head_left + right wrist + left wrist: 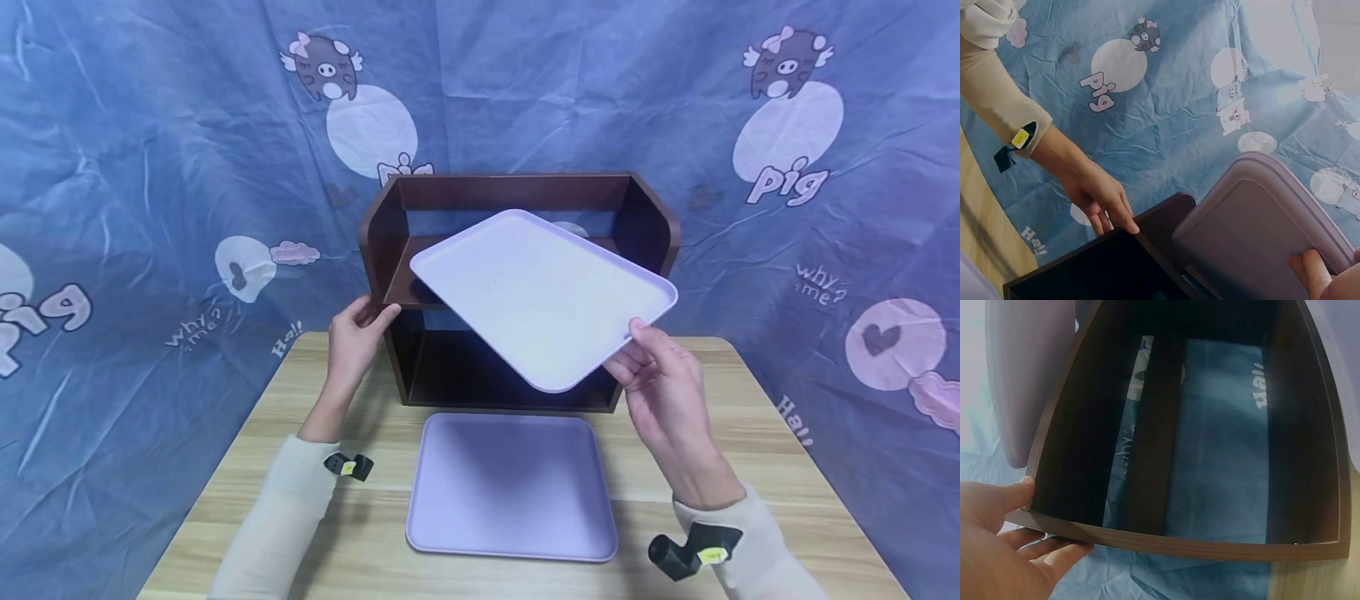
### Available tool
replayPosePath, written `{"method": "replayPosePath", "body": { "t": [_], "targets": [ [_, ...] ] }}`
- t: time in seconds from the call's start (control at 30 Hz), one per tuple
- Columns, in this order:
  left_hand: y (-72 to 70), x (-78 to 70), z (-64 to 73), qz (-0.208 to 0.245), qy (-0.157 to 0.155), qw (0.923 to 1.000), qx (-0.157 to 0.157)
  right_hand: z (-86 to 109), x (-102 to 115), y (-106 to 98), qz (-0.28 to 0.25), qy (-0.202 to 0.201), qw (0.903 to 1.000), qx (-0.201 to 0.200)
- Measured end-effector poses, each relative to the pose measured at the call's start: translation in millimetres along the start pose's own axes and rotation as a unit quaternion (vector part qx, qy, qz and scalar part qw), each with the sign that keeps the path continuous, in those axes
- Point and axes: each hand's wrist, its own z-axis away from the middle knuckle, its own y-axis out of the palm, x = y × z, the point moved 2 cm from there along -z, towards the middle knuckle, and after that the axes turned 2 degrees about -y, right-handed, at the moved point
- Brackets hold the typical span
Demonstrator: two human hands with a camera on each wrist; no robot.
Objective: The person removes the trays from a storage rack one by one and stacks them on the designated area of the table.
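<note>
A light purple tray is held up at a tilt in front of the dark brown two-tier shelf. My right hand pinches its near right edge, thumb on top and fingers beneath; the right wrist view shows the tray's underside. With my left hand I grip the shelf's left side where the middle board meets it. The thumb lies on the front edge and the fingers curl round the outer side. A second purple tray lies flat on the table before the shelf.
The shelf stands towards the back of a light wood table. A blue cloth with pig prints hangs behind and at both sides. The raised tray hides part of the shelf's upper and lower compartments.
</note>
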Motion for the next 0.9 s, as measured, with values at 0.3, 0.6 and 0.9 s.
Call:
{"method": "replayPosePath", "body": {
  "t": [0.3,0.6,0.9],
  "targets": [
    [-0.6,-1.2,0.7,0.015,0.006,0.9998,0.007,-3.6,8.0,-2.1,0.008,0.009,0.9999,-0.008],
    [-0.3,0.0,1.2,-0.003,-0.001,1.0000,0.002,-4.7,14.4,-5.1,0.028,0.022,0.9993,-0.013],
    [-3.8,1.6,3.0,-0.096,0.038,0.9943,-0.026,-6.3,19.9,-12.0,0.041,0.042,0.9981,-0.022]
  ]
}}
